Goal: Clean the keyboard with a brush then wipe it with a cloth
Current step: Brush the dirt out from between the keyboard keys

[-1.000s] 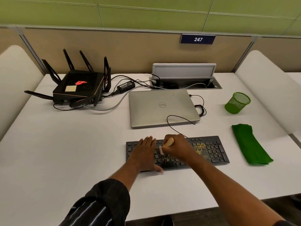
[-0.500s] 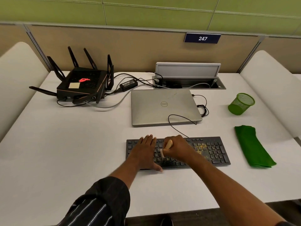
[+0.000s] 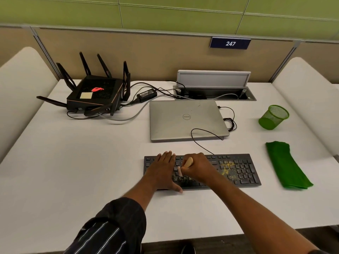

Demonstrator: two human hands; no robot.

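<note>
The right hand [image 3: 200, 169] is gripping a small pale wooden-handled brush [image 3: 189, 162], mostly hiding it, while the left hand [image 3: 163, 173], fingers straight, is lying flat on the black plastic keyboard [image 3: 238, 174].

This is an office — one numbered desk bay. A tan partition [image 3: 146, 57] crosses the upper frame, carrying a blue plate [image 3: 230, 43] reading 247 at upper right, with green wall panels [image 3: 165, 13] above. White rounded dividers [image 3: 22, 85] flank the bench [image 3: 73, 162]. On it sit a flip-up cable box [image 3: 212, 78], a closed laptop [image 3: 185, 120], a wired keyboard [image 3: 236, 169], a router [image 3: 95, 94] at upper left — and a green mesh pen cup [image 3: 274, 117] at right.
</note>
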